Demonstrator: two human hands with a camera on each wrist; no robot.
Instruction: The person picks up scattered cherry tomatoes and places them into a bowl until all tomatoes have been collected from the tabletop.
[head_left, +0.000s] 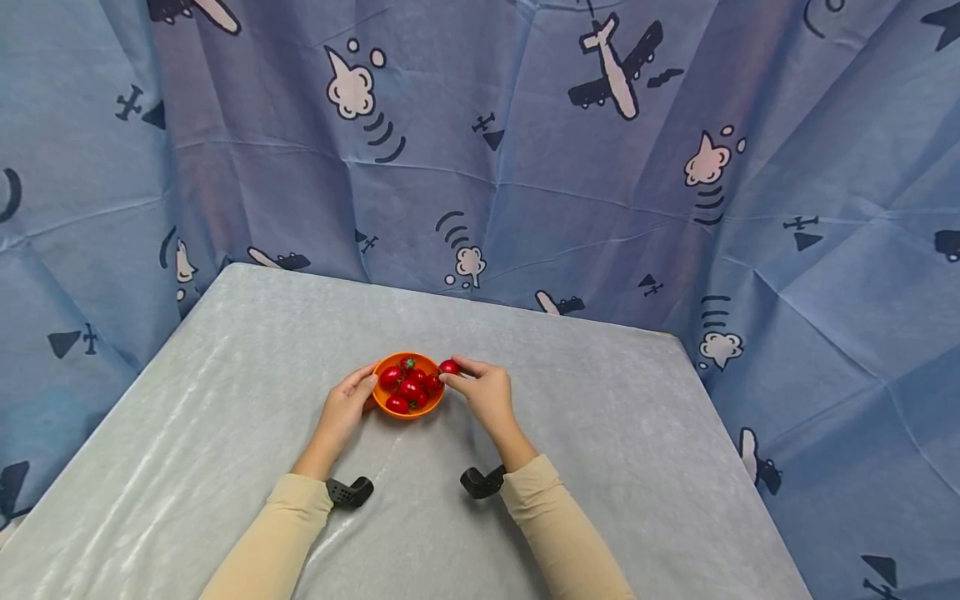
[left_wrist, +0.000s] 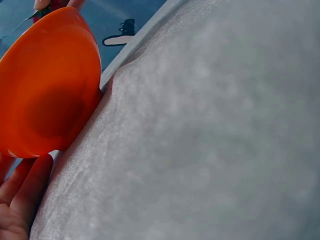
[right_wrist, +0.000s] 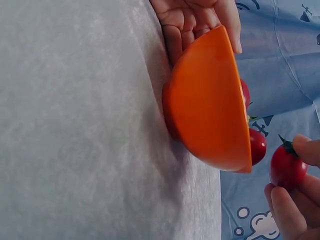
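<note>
Nearest, the orange bowl [head_left: 407,385] is steadied on the grey tabletop [head_left: 225,400] by the left hand [head_left: 347,408], its fingers curled against the bowl's outer wall. Just beyond, a cherry tomato [head_left: 448,367] is pinched between fingertips of the right hand [head_left: 483,392], right beside the rim. Judged from this light pinch, the smooth tomato could be squeezed out and rolled away across the tabletop.

Head view: high, looking forward and down across the grey cloth-covered table [head_left: 225,400]. Left wrist view: low, close at the table surface, facing the small orange plastic bowl [left_wrist: 47,85]. Right wrist view: equally close, opposite side; all three share the bowl.
</note>
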